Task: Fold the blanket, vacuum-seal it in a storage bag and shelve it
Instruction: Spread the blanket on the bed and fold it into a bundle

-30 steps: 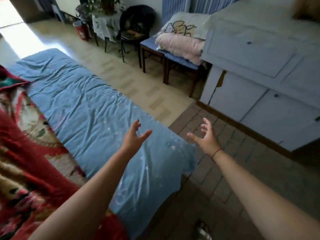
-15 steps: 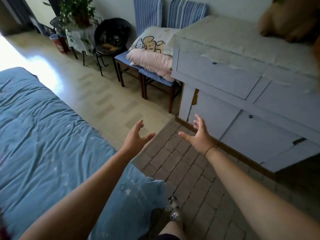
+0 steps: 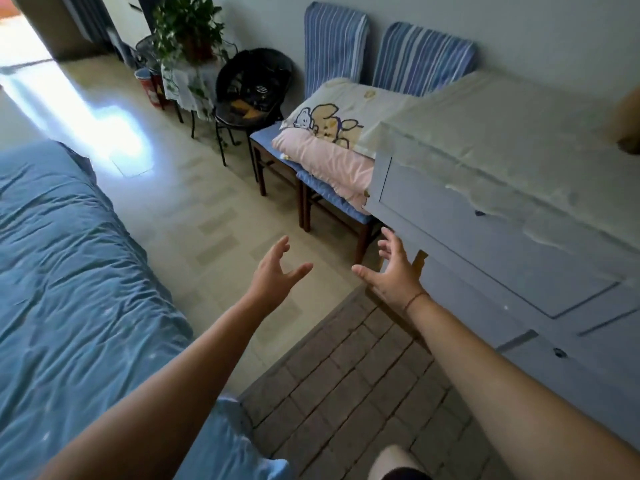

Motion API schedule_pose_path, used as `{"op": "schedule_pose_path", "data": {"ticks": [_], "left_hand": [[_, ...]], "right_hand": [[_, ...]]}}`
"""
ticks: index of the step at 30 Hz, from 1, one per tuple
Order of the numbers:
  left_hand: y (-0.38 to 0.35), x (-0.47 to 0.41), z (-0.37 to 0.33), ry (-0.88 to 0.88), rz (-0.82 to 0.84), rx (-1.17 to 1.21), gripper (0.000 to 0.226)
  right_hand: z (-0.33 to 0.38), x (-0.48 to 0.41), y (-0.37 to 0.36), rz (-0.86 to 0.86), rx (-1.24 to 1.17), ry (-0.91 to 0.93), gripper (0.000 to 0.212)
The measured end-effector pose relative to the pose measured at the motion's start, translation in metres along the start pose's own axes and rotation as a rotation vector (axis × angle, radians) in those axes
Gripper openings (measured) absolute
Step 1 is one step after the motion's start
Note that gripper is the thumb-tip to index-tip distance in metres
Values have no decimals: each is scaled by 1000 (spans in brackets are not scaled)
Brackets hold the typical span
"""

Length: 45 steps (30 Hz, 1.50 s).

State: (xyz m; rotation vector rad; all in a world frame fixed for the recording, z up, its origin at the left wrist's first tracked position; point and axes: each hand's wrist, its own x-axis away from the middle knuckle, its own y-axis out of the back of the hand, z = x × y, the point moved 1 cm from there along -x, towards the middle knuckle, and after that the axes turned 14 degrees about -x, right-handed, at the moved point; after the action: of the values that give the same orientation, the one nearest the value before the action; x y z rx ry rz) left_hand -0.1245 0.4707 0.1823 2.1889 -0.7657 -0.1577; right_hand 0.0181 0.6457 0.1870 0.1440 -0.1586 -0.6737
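Note:
My left hand (image 3: 275, 273) and my right hand (image 3: 394, 273) reach forward over the floor, both with fingers spread and nothing in them. Ahead of them a folded pink blanket (image 3: 329, 164) lies on two blue-cushioned chairs (image 3: 332, 46), with a cartoon-printed pillow (image 3: 332, 114) on top of it. The hands are apart from the blanket, roughly a forearm's length short of it. The red flowered blanket seen on the bed earlier is out of view. No storage bag is in sight.
A bed with a blue sheet (image 3: 69, 289) fills the left. A grey cabinet (image 3: 502, 237) with drawers stands close on the right. Behind the chairs are a black round chair (image 3: 252, 88) and a plant on a small table (image 3: 187, 36). A brick-patterned mat (image 3: 346, 375) lies underfoot.
My view has swung right, away from the bed and its red blanket, toward the chairs. Both hands have stayed open and come nearer the pink blanket.

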Motion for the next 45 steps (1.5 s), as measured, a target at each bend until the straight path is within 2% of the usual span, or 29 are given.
{"op": "schedule_pose_path", "data": {"ticks": [8,16,23,28,36,45], "left_hand": [[33,-164,14,148,-139,79,78],[99,-301,40,309,-264,49,78],[171,-415,107,392,-357,28,80],[248,-509,176,415,-402,43,76],[393,-653,253,434,-465,23,70],[495,-851,340,460,-508,38,69]], "right_hand": [[23,-206,-42,171,32,35,94],[85,-396,-126,391,61,125,93],[112,-532,-247,537,48,183,95],[139,-632,-355,600,42,193,93],[197,-774,-501,642,10,149,90],[235,-975,-661,701,-28,134,85]]}}
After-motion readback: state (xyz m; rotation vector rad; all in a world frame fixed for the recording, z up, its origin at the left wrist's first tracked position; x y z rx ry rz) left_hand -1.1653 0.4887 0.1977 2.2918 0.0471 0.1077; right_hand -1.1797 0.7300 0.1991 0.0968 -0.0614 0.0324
